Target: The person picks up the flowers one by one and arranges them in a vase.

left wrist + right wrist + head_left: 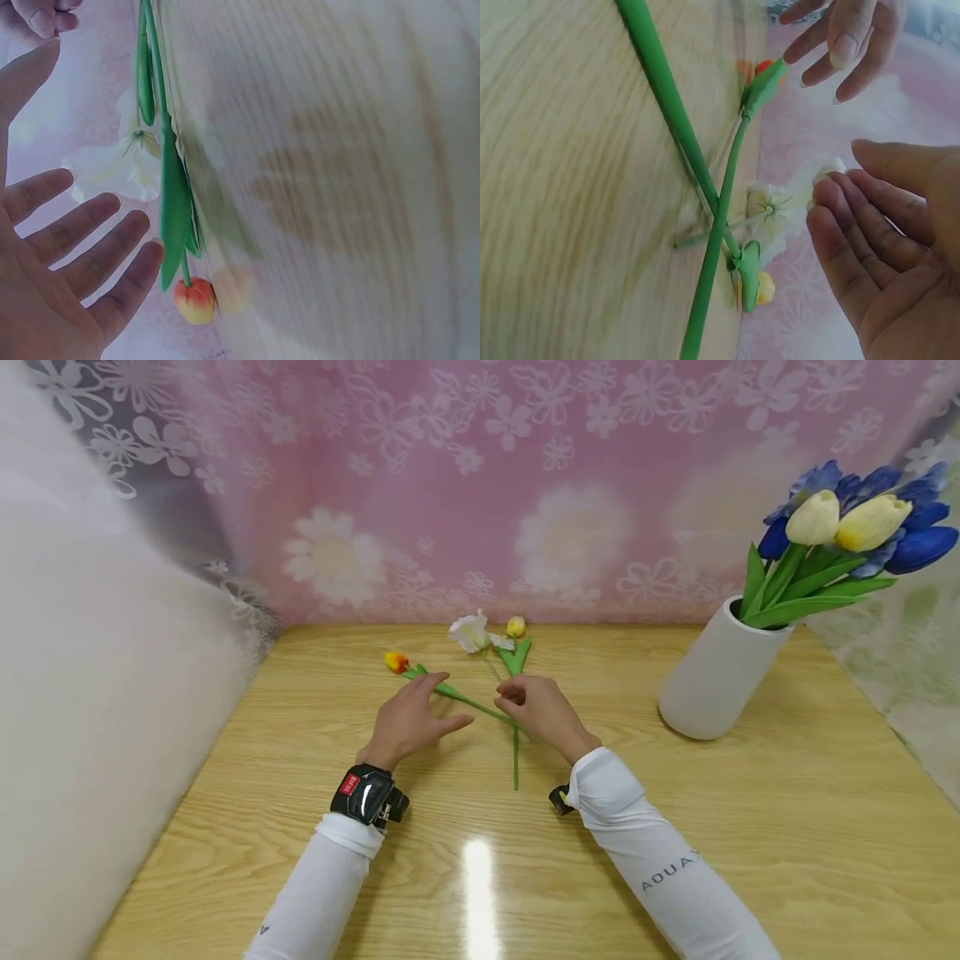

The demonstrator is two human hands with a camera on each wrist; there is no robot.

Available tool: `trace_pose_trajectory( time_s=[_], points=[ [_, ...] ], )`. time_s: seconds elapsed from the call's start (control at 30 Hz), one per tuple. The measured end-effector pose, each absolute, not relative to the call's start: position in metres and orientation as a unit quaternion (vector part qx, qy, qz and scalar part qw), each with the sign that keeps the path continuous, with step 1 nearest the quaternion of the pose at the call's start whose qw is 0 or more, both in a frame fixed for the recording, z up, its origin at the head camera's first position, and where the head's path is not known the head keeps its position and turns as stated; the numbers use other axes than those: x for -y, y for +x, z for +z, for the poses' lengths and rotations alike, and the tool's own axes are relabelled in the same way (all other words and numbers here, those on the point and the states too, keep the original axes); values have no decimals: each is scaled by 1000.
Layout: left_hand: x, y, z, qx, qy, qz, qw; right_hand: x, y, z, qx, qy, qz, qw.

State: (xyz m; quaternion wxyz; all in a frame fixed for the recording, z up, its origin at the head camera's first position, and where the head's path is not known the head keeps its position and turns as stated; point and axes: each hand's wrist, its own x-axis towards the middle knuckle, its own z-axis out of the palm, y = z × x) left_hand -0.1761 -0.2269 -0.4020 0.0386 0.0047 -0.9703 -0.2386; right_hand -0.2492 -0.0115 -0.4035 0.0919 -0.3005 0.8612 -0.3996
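My left hand (408, 722) is held over the table with its fingers spread and nothing in them, next to an orange-yellow tulip (396, 662). The right hand (546, 710) hovers over the crossed stems, fingers softly bent and thumb near them. In the right wrist view that hand (900, 247) holds nothing. The orange tulip's green stem (733, 157) lies across the stem of a yellow tulip (766, 288). Between the two tulips lies a white flower (470, 632) with a thin, pale stem. In the left wrist view the orange tulip (194, 301) hangs beyond the spread fingertips.
A white vase (720, 681) stands tilted in view at the right, filled with blue flowers (921, 550) and cream tulips (813, 518). Behind the wooden table (750, 827) hangs a pink floral curtain (450, 510). A white surface (97, 652) borders the left edge.
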Motion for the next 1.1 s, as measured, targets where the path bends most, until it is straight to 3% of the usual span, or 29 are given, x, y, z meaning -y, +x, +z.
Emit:
trace_pose_trajectory(
  time_s=[0.53, 1.1],
  points=[
    [234, -169, -404, 971, 17, -232, 53, 42, -245, -415, -888, -289, -336, 124],
    [236, -169, -406, 971, 20, -231, 51, 53, -245, -422, -926, -270, -244, 100]
  ],
)
